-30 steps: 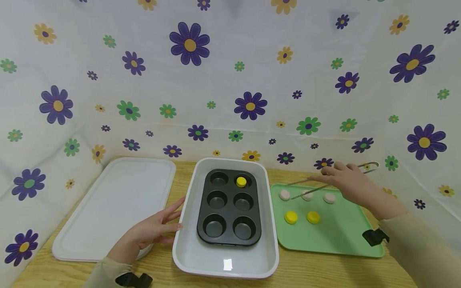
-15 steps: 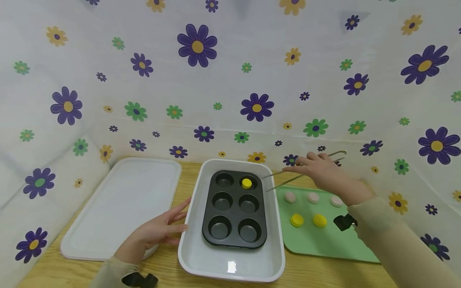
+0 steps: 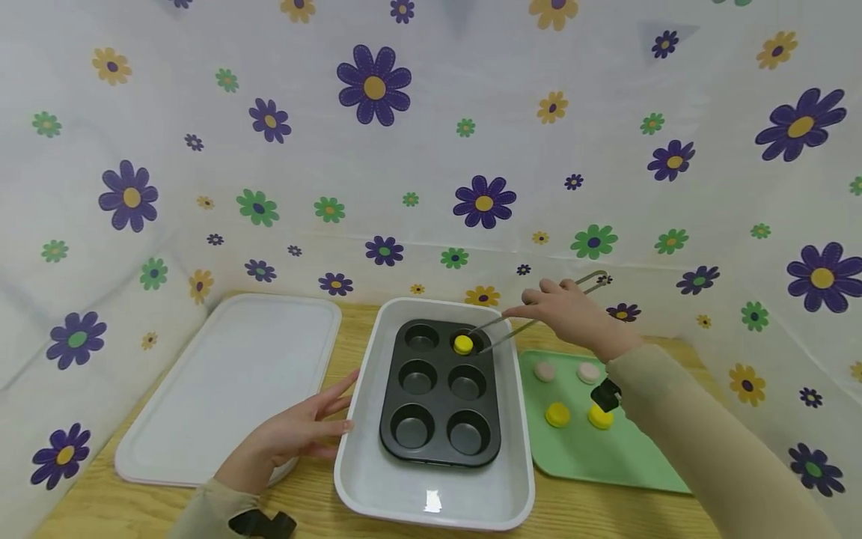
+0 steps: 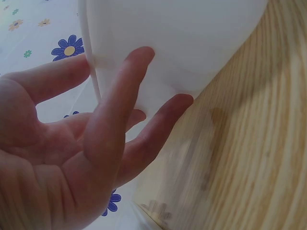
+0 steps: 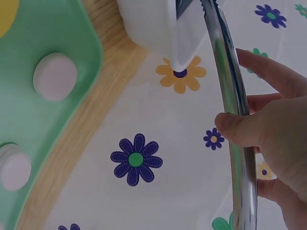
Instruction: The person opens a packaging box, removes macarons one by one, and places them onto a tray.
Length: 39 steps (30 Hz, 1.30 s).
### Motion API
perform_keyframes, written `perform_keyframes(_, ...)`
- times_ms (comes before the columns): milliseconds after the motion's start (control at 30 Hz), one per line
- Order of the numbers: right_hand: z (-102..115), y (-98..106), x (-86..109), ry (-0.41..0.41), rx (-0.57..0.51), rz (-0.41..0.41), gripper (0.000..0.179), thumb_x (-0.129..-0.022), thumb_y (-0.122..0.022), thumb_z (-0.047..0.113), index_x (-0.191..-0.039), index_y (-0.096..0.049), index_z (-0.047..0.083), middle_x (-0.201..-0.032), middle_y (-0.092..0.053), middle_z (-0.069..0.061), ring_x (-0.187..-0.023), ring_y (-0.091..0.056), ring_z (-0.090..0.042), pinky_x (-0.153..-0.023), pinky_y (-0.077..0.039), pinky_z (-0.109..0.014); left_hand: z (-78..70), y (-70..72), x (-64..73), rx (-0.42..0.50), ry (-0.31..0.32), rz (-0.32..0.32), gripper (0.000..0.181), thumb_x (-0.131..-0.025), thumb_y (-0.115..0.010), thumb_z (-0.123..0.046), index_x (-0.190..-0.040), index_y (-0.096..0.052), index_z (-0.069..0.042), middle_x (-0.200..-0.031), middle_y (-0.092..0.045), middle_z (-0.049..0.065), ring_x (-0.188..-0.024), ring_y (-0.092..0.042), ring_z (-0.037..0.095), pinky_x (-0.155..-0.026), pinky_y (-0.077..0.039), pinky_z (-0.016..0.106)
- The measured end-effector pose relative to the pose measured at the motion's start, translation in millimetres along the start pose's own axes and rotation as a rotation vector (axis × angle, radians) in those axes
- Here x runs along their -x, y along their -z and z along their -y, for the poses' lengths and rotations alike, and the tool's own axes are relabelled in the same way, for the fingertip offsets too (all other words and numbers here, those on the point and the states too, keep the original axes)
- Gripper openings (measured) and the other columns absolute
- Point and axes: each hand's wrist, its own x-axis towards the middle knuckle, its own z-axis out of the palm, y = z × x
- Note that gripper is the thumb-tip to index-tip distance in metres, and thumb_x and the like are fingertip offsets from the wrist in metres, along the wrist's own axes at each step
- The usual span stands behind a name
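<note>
My right hand (image 3: pixel 572 314) grips metal tongs (image 5: pixel 235 120) between thumb and fingers. The spread tong tips reach down to either side of a yellow macaron (image 3: pixel 462 344) in the back right cup of the dark muffin tin (image 3: pixel 441 404). Its other cups hold nothing. The tin lies inside a deep white tub (image 3: pixel 431 509). Against the tub's left outer wall rests my left hand (image 3: pixel 289 438), fingers extended and spread; in the left wrist view its fingertips lie on the white wall.
Right of the tub is a green tray (image 3: pixel 592 464) with pale pink macarons (image 3: pixel 589 373) behind two yellow macarons (image 3: pixel 557 415); my right forearm covers part of it. To the left lies a white board (image 3: pixel 236 389). A flowered cloth (image 3: pixel 417 150) rises behind the wooden table.
My right hand has carried the tongs leftward from over the green tray to the yellow macaron in the tin. The left hand stays at the tub; the view has shifted slightly.
</note>
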Motion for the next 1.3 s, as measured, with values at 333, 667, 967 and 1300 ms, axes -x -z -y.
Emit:
perform_keyframes(333, -1, -15, -27.2, -0.012, 0.0, 0.081, 0.062, -0.087, -0.068, -0.008, -0.133, -0.062, 0.034, -0.109, -0.062, 0.0, -0.092, -0.048, -0.022, -0.079, -0.049, -0.045, -0.2, 0.5, -2.3, 0.006, 0.005, -0.016, 0.084, -0.099, -0.06, -0.02, -0.161, -0.004, -0.028, -0.163, -0.01, 0.026, -0.124, -0.059, 0.033, -0.087, -0.058, 0.048)
perform_keyframes(667, 2, -23, -38.9, 0.011, 0.035, 0.098, 0.058, -0.088, -0.069, -0.001, -0.133, -0.063, 0.035, -0.119, -0.065, -0.004, -0.1, -0.053, -0.026, -0.089, -0.051, -0.057, 3.6, 0.0, -3.1, 0.018, 0.001, -0.013, 0.084, -0.099, -0.061, -0.019, -0.161, -0.005, -0.029, -0.164, -0.011, 0.026, -0.123, -0.06, 0.034, -0.086, -0.058, 0.047)
perform_keyframes(967, 8, -30, -38.7, 0.002, 0.009, 0.111, 0.058, -0.086, -0.073, 0.001, -0.132, -0.064, 0.034, -0.128, -0.064, -0.008, -0.111, -0.055, -0.033, -0.095, -0.046, -0.067, 6.5, -1.8, -5.6, 0.008, -0.001, 0.0, 0.084, -0.098, -0.062, -0.02, -0.161, -0.006, -0.03, -0.164, -0.012, 0.025, -0.121, -0.061, 0.031, -0.084, -0.059, 0.047)
perform_keyframes(1300, 10, -34, -40.8, 0.011, 0.07, 0.067, 0.058, -0.087, -0.071, 0.0, -0.131, -0.064, 0.037, -0.124, -0.065, -0.004, -0.107, -0.055, -0.031, -0.093, -0.049, -0.064, 3.2, 3.3, -1.3, 0.016, 0.001, 0.005, 0.085, -0.099, -0.061, -0.019, -0.161, -0.004, -0.029, -0.164, -0.011, 0.025, -0.123, -0.06, 0.032, -0.086, -0.058, 0.047)
